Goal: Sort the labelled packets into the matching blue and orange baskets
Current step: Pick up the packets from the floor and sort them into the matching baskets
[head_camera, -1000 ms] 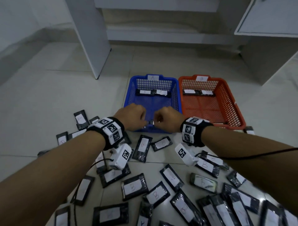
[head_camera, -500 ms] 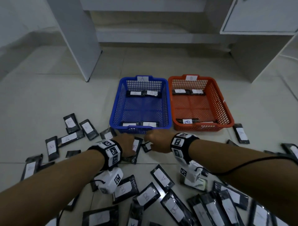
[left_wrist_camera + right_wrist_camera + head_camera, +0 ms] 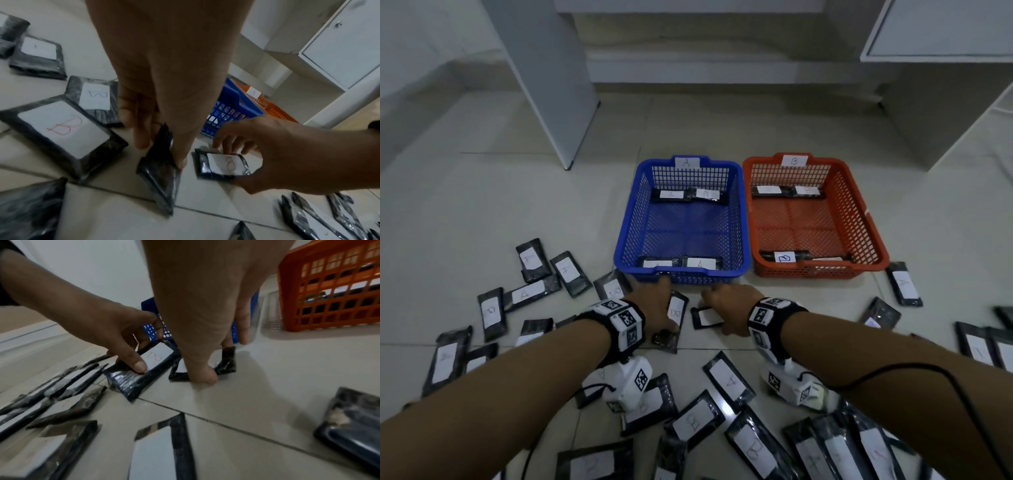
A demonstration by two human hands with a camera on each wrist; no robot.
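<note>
Just below the centre of the head view, both hands reach down to the tiled floor [image 3: 808, 318] in front of the blue basket [image 3: 631, 219]. The left hand [image 3: 654, 308] has its fingers and thumb curled round the edges of a long packet marked B [image 3: 675, 313], which lies tilted on the floor; in the right wrist view the thumb [image 3: 137, 363] presses the packet's near end beside its white label. The right hand [image 3: 729, 308] closes on a smaller packet marked B [image 3: 705, 317] just to the right of the first, fingers on its far edge and thumb on its near edge, as the left wrist view shows [image 3: 224, 164]. The two packets lie near each other but apart. The blue basket carries a card marked A on its far rim and holds four packets, two at the far wall and two at the near wall. The orange basket [image 3: 873, 236], touching it on the right, carries a card marked B and holds packets at both ends, one near-end label reading B. Many more black packets with white labels lie scattered over the lower half of the frame and at its left and right edges.
</note>
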